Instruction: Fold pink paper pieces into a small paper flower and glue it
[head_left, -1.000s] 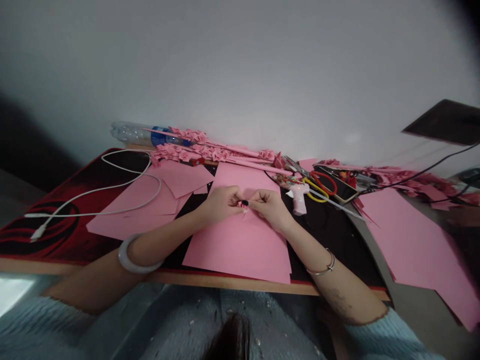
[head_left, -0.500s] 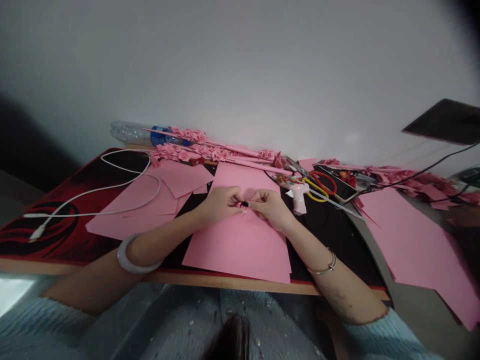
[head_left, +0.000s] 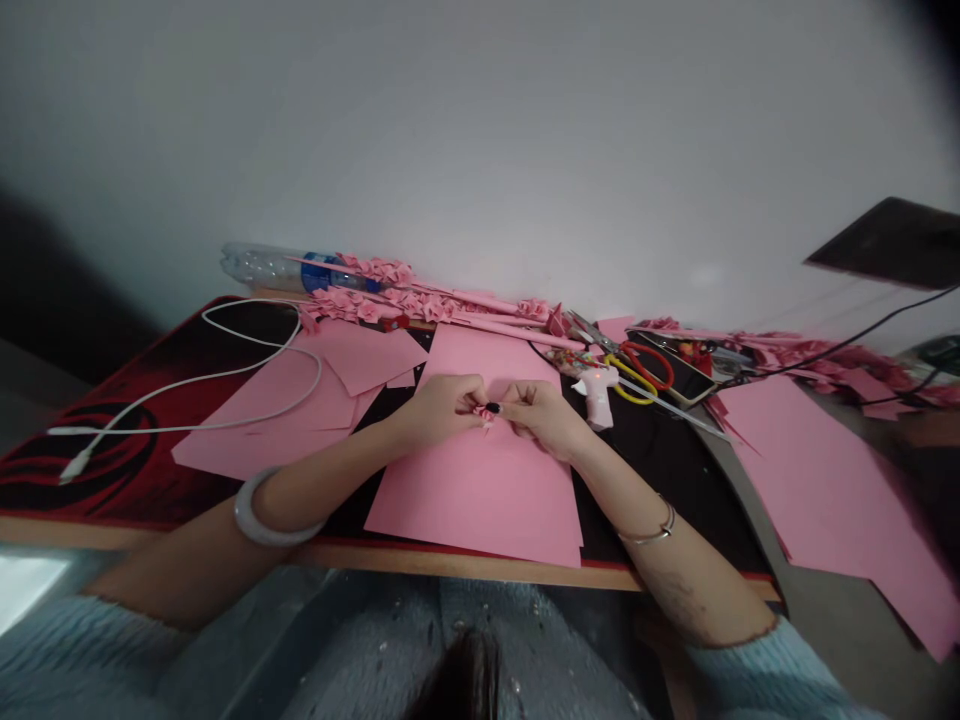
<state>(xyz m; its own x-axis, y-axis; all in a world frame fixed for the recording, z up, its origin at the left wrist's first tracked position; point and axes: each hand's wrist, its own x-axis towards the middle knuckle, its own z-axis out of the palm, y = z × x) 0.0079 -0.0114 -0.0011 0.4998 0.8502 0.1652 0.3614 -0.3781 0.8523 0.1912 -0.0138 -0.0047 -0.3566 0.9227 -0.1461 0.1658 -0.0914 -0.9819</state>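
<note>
A small folded pink paper flower [head_left: 485,413] is pinched between both hands, above large pink paper sheets [head_left: 472,500]. My left hand [head_left: 446,408] comes from the left, thumb and fingers closed on the flower's left side. On the other side, my right hand [head_left: 544,415] has its thumb and forefinger closed at the flower's right edge. Dark nails show at the fingertips. Much of the flower is covered by the fingers, so its exact folds cannot be made out.
Right of my right hand lie a pale pink glue gun [head_left: 598,395] and scissors [head_left: 637,375] with red and yellow handles. Pink paper flowers on stems [head_left: 420,300] and a plastic bottle [head_left: 266,268] line the wall. A white cable [head_left: 187,430] crosses paper at left.
My right hand has shifted slightly at the flower, its fingers a little more bent. More of the flower shows between the hands. The other things have stayed in place.
</note>
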